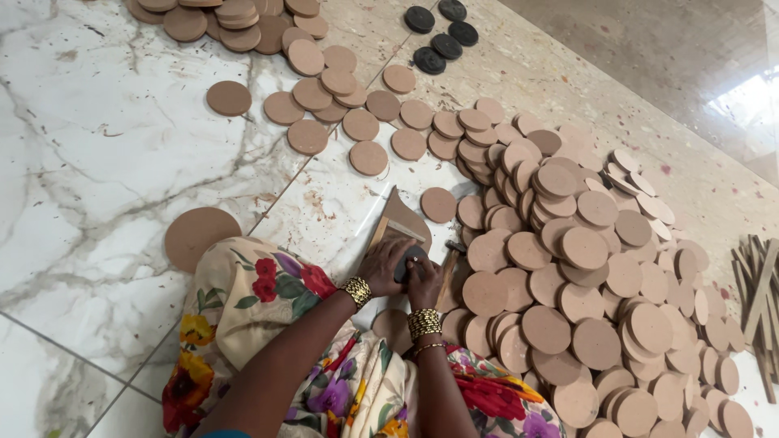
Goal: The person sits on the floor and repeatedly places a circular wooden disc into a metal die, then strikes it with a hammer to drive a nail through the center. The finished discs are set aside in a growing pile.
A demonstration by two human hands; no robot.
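My left hand (381, 264) and my right hand (423, 282) meet over a small dark round disc (410, 261), both gripping it. The disc rests against a wooden board (398, 223) that lies on the marble floor just ahead of my knees. Gold bangles circle both wrists. A flowered cloth (268, 300) covers my lap below the hands. What lies under my fingers is hidden.
A big heap of brown round wooden discs (584, 276) spreads to the right. More brown discs (324, 89) lie scattered ahead, with a larger one (199, 234) at my left knee. Several black discs (442, 32) sit far ahead. Wooden sticks (759, 300) lie at the right edge.
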